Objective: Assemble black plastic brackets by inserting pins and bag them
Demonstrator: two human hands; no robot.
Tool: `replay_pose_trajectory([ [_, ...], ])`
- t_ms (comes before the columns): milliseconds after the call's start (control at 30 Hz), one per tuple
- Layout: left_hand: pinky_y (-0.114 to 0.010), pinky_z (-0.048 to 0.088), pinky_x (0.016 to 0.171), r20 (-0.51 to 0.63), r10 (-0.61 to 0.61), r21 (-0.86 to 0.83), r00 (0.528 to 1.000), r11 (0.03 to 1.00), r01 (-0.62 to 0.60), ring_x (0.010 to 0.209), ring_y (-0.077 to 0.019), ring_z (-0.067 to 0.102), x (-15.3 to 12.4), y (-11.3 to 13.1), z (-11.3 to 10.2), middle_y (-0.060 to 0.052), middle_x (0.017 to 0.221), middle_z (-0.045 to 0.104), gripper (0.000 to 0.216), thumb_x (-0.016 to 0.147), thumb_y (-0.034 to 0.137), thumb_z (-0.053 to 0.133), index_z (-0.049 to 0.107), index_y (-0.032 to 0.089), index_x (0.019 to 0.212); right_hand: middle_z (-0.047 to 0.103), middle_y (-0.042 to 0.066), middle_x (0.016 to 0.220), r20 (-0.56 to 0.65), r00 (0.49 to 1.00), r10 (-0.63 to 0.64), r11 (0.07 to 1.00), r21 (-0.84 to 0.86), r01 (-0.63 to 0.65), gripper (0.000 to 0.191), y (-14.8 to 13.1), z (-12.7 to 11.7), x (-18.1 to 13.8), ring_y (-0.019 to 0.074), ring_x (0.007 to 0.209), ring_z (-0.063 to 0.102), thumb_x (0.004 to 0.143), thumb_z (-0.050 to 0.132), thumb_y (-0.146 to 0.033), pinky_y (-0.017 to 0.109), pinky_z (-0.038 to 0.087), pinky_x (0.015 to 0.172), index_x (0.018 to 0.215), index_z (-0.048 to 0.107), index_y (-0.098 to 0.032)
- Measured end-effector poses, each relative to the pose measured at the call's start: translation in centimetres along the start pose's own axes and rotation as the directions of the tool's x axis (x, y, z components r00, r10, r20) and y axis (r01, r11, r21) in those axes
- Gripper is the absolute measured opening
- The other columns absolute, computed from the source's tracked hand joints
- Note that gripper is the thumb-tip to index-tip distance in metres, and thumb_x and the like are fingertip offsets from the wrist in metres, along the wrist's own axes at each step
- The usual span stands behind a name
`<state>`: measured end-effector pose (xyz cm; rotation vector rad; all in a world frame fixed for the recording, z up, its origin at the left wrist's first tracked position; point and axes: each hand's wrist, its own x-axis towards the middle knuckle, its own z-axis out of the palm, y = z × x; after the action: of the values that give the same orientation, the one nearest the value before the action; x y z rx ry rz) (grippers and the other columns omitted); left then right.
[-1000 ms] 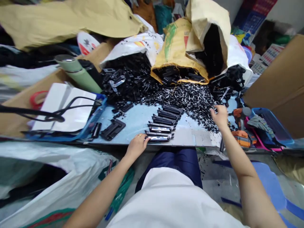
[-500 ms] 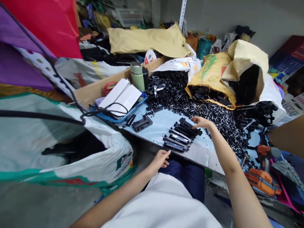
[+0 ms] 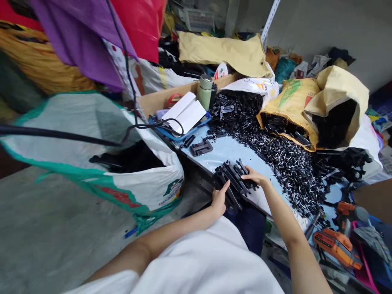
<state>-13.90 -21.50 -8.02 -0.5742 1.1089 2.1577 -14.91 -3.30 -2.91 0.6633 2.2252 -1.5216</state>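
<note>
Several long black plastic parts (image 3: 233, 176) are bunched together at the table's front edge, some tilted across one another. My left hand (image 3: 219, 198) presses on the near left side of the bunch, its thumb stretched along a part and its other fingers partly hidden. On the right side, my right hand (image 3: 255, 176) has its fingers closed against the same bunch. A separate flat black frame-like part (image 3: 201, 148) lies on the light blue tabletop (image 3: 226, 143), left of the bunch, with small black pieces (image 3: 188, 141) beside it.
Loose black screws or pins (image 3: 284, 167) spread over the table's right side. A yellow sack (image 3: 288, 102) spills black parts. At right lies an orange cordless drill (image 3: 338, 245). A large white-green sack (image 3: 76, 179) holding black parts stands left, with a black cable (image 3: 61, 134) passing above it.
The row of black parts has been gathered into a bunch at the table edge between both hands. My left hand has come up onto it. The view has swung left.
</note>
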Motion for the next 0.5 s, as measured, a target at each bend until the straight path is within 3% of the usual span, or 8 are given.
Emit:
replay_pose_trajectory([
  [100,-0.036,0.052,0.084,-0.011,0.067,-0.019,0.998,0.998,-0.068,0.092,-0.0235,0.065,-0.8,1.3,0.2,-0.009,0.093,0.070,0.054,0.054,0.036,0.082,0.061,0.016,0.100,0.063,0.003,0.099,0.026,0.998,-0.062,0.982,0.179,0.056,0.078,0.3,1.3,-1.0,0.0232,0.092,0.059,0.035,0.082,-0.045,0.038,0.046,0.086,0.104,0.054,-0.020],
  [233,-0.037,0.051,0.085,0.070,0.199,-0.040,0.977,0.980,-0.197,0.094,-0.0252,0.064,-1.8,4.3,-0.1,-0.009,0.094,0.070,0.049,0.052,0.035,0.082,0.063,0.016,0.094,0.064,0.001,0.093,-0.075,0.977,-0.201,0.958,0.192,0.212,0.077,-1.6,3.2,-1.9,0.0209,0.088,0.059,0.033,0.083,-0.039,0.036,0.046,0.086,0.102,0.054,-0.021],
  [367,-0.035,0.054,0.079,0.053,0.293,-0.146,0.955,0.948,-0.283,0.088,-0.0238,0.066,-1.8,11.3,-2.3,-0.006,0.086,0.071,0.037,0.065,0.040,0.070,0.064,0.015,0.092,0.064,0.000,0.091,-0.043,0.918,-0.393,0.912,0.107,0.396,0.071,-8.7,6.2,-0.3,0.0193,0.088,0.059,0.039,0.082,-0.040,0.035,0.046,0.087,0.101,0.054,-0.021],
  [500,-0.034,0.057,0.069,-0.106,0.404,-0.110,0.909,0.904,-0.414,0.077,-0.0232,0.067,-1.6,21.1,-7.1,-0.004,0.075,0.070,0.026,0.070,0.035,0.056,0.064,0.014,0.083,0.064,-0.001,0.090,0.130,0.861,-0.491,0.868,0.157,0.471,0.061,-18.1,12.4,3.9,0.0171,0.088,0.059,0.043,0.082,-0.040,0.033,0.046,0.088,0.095,0.057,-0.020],
])
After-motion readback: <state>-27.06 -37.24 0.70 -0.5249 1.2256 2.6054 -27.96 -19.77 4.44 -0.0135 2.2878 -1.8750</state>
